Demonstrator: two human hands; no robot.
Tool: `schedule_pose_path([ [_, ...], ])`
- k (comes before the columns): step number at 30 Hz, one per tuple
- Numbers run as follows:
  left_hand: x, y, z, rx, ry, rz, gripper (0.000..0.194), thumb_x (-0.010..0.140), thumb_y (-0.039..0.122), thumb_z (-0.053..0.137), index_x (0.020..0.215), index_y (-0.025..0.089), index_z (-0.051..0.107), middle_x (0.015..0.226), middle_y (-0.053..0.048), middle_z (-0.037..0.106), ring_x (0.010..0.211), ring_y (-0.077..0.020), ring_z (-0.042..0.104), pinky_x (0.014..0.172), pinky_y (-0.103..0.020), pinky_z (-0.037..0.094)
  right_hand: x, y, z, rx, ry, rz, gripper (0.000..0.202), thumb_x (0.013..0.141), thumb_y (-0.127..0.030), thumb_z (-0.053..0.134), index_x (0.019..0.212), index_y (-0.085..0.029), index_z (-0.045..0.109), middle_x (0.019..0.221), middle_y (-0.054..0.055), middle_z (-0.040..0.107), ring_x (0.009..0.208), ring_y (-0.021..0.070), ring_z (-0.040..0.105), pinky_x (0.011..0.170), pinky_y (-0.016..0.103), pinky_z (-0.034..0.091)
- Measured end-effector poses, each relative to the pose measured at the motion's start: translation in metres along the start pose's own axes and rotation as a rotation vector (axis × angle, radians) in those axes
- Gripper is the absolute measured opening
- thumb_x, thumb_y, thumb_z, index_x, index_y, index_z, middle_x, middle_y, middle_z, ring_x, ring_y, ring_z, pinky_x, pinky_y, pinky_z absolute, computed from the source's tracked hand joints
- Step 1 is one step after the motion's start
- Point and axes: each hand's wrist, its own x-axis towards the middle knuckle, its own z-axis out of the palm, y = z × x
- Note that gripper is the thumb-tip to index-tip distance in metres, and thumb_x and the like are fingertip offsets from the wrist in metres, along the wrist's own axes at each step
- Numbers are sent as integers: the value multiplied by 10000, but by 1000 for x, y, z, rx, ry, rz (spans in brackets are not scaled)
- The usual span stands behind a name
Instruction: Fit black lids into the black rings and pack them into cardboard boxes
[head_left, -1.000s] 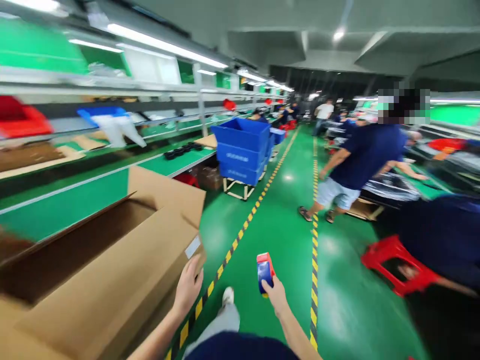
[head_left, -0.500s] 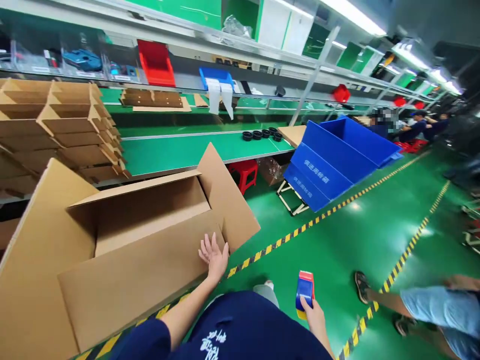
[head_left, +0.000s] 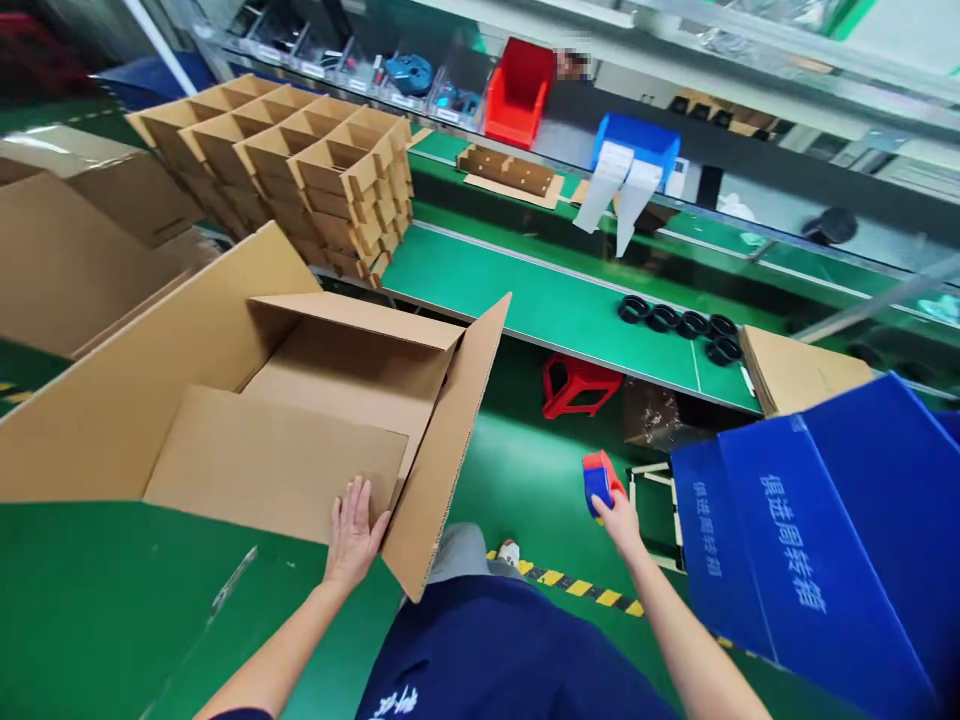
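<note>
A large cardboard box (head_left: 277, 460) stands open-topped at the left, its flaps spread outward. My left hand (head_left: 357, 532) lies with fingers apart on the near flap, close to the right-hand flap (head_left: 450, 450). To the right of the box, my right hand (head_left: 619, 520) is closed round a blue and red tape dispenser (head_left: 598, 482), held in the air over the green floor. The inside bottom of the box is partly hidden by its flaps.
Stacked cardboard dividers (head_left: 337, 170) stand behind the box. Several black rings (head_left: 663, 318) sit on the green bench (head_left: 517, 290), with a red stool (head_left: 577, 385) below. A blue bin (head_left: 795, 530) is at the right, another carton (head_left: 75, 250) at the far left.
The view has swung left, and the box appears turned. My right hand has lifted the tape dispenser forward. My left hand stays on the near flap.
</note>
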Motion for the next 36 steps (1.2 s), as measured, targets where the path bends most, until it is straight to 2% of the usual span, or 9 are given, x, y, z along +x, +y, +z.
schedule_pose_path([
  [3, 3, 19, -16, -43, 36, -242, 786, 1025, 563, 377, 1657, 109, 269, 1717, -246, 217, 1594, -372, 252, 1276, -576, 286, 110, -57, -25, -117, -21, -178, 225, 842, -443, 609, 781, -231, 563, 808, 82, 664, 831, 305, 672, 756, 403, 517],
  [6, 13, 32, -28, -38, 107, -459, 850, 1005, 634, 360, 1645, 79, 301, 1729, -252, 155, 1601, -400, 211, 1272, -569, 302, 197, -131, -26, -196, -21, -337, 240, 889, -440, 620, 887, -201, 598, 857, 79, 665, 834, 266, 655, 728, 346, 485],
  [10, 41, 36, -33, -31, 194, -617, 1001, 962, 704, 355, 1655, 0, 194, 1722, -289, 120, 1619, -402, 120, 1297, -567, 229, 270, -217, -4, -289, -32, -496, 268, 935, -427, 619, 1026, -176, 643, 1003, 116, 701, 950, 278, 670, 782, 337, 496],
  [13, 70, 30, -33, -5, 178, -768, 1010, 957, 672, 318, 1626, -74, 200, 1704, -322, 156, 1621, -391, 112, 1303, -545, 214, 305, -258, 14, -390, -57, -562, 339, 970, -412, 583, 1151, -134, 653, 1073, 156, 708, 1011, 312, 685, 839, 370, 520],
  [22, 112, 8, -61, 109, -489, -995, 877, 947, 550, 295, 1609, -21, 353, 1692, -231, 246, 1576, -333, 297, 1273, -465, 295, 430, -339, 49, -650, -115, -702, 451, 992, -406, 553, 1278, -70, 645, 1116, 235, 721, 1054, 380, 719, 895, 453, 563],
  [27, 135, 21, -50, 120, -505, -1145, 935, 899, 573, 362, 1555, -93, 405, 1658, -286, 289, 1585, -342, 267, 1277, -420, 272, 490, -380, 82, -731, -139, -792, 441, 975, -380, 546, 1231, -41, 664, 1154, 287, 704, 1094, 421, 707, 926, 509, 561],
  [32, 139, 35, -37, 145, -465, -1227, 883, 874, 519, 394, 1523, -76, 463, 1672, -288, 250, 1556, -372, 339, 1257, -447, 312, 528, -369, 95, -679, -158, -922, 622, 924, -491, 471, 1281, -9, 635, 1158, 331, 678, 1163, 487, 672, 977, 599, 555],
  [34, 138, 36, -32, 136, -428, -1242, 863, 874, 514, 406, 1528, -45, 473, 1692, -263, 228, 1568, -365, 316, 1265, -440, 292, 544, -371, 91, -545, -55, -1017, 822, 844, -662, 472, 1475, -139, 527, 1284, 342, 621, 1279, 542, 591, 964, 719, 515],
  [36, 137, 35, -26, 115, -393, -1263, 841, 878, 512, 428, 1533, -13, 484, 1706, -238, 224, 1582, -364, 283, 1270, -444, 274, 548, -401, 91, -410, 48, -1126, 924, 810, -767, 446, 1627, -360, 302, 1482, 313, 486, 1435, 523, 442, 983, 783, 451],
])
